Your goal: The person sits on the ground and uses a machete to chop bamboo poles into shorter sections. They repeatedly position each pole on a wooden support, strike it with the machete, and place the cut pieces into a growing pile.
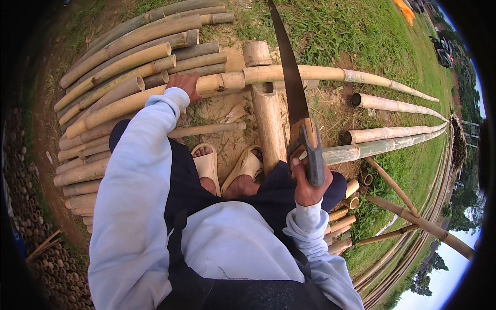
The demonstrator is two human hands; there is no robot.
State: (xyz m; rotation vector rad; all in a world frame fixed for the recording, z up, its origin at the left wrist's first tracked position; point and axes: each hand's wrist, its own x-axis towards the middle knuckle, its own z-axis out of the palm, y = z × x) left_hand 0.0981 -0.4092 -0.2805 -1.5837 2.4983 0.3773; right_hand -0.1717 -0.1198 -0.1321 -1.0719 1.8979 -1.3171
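My right hand (309, 182) is wrapped round the handle of a hand saw (293, 77). The dark, tapering blade points away from me and crosses in front of a long bamboo pole (330, 74); whether the teeth touch it I cannot tell. Over to the left, my left hand (185, 85) grips the same pole, its fingers partly hidden. The pole lies crosswise, over the end of a thick bamboo log (268, 121) between my feet and me. A short bamboo stump (257, 53) shows just beyond the pole.
Cut bamboo lengths (129, 39) are piled on the left. More long poles (392, 106) stretch away to the right, near a slanted bamboo frame (413, 219). My sandalled feet (206, 164) stand beside a thin bamboo piece (209, 129). A motorcycle (443, 51) is parked far right.
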